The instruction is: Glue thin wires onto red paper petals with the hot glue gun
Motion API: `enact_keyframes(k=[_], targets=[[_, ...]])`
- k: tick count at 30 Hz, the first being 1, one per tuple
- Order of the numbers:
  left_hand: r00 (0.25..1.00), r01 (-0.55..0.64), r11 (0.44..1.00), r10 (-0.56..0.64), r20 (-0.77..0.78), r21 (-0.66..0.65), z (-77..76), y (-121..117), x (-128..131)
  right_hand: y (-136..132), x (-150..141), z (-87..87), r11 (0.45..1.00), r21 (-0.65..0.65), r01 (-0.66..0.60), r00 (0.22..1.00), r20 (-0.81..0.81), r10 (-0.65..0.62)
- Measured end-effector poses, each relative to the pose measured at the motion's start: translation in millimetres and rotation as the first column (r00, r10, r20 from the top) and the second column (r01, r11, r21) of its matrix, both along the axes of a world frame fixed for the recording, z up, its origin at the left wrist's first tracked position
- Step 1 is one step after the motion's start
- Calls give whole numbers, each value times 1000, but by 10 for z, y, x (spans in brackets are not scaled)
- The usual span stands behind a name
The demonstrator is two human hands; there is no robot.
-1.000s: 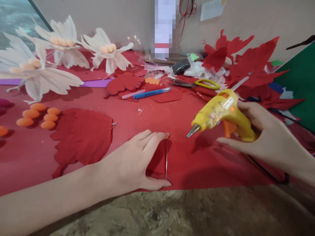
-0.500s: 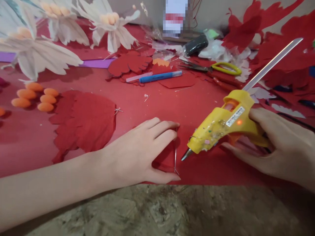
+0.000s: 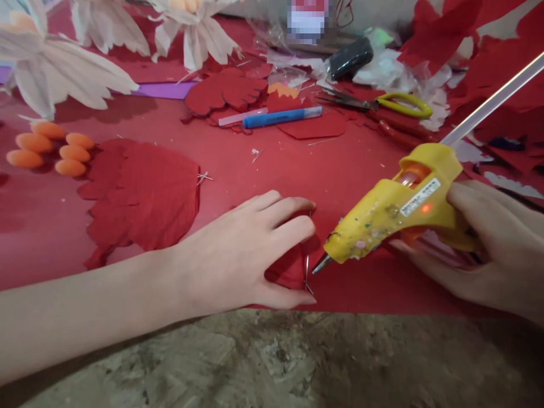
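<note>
My left hand (image 3: 246,249) lies over a red petal-like piece (image 3: 288,267) on the red table surface, fingers spread and thumb apart. Its fingertips and thumb rest along the piece's right edge, where thin wires (image 3: 307,263) stick out; most of the piece is hidden beneath the palm. In my right hand (image 3: 497,249) is a yellow hot glue gun (image 3: 382,215), gripped by its handle. An orange light glows on its side, and a long clear glue stick (image 3: 493,105) juts from the back. The metal nozzle (image 3: 322,264) points down-left, just right of the wires.
A stack of red petals (image 3: 144,192) with wire ends lies left, beside orange oval pieces (image 3: 74,153). Behind are a blue pen (image 3: 280,117), scissors (image 3: 403,106), and a black roll (image 3: 351,58). White flowers (image 3: 72,68) stand back left. The table's front edge runs below my hands.
The view has shifted slightly, so the things at the back sit higher in the picture. The glue gun's nozzle is a little closer to the wires; my left hand stays on the red piece.
</note>
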State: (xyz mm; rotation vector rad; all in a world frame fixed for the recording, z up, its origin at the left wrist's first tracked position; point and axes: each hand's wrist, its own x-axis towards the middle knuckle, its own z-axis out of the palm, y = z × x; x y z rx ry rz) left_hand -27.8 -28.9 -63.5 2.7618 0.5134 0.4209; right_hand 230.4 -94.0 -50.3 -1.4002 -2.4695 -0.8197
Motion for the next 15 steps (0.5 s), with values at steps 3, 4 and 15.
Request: enact_keyframes(k=[3, 4, 15], targets=[[1000, -4, 1000, 4, -2, -4, 7, -6, -1, 7, -1, 3, 999, -31, -18, 1000, 13, 18], [1000, -3, 1000, 3, 0, -3, 8, -7, -3, 8, 1, 2, 999, -38, -28, 1000, 12, 28], [1000, -4, 1000, 4, 16, -21, 6, -6, -1, -8, 49, -53, 1000, -4, -9, 999, -39, 9]])
